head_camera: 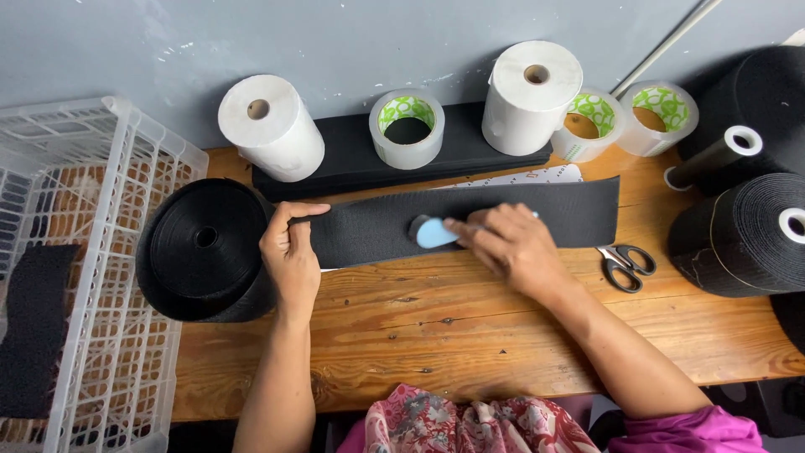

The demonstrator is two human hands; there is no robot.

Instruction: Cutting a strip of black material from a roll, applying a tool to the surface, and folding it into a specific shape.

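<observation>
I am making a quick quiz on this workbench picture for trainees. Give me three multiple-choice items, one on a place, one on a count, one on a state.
1. Where do the black-handled scissors lie?
A. in the white plastic basket
B. on the wooden table, right of the right hand
C. on the big black roll

2. How many white paper rolls stand at the wall?
A. two
B. four
C. none

3. What is the left hand doing?
A. resting flat on bare wood
B. lifting a tape ring
C. gripping the flat black fabric strip

Answers: 1 B, they lie on the wood beside the right hand. 2 A, one roll at left, one at right. 3 C, its fingers fold over the strip's left end.
</observation>
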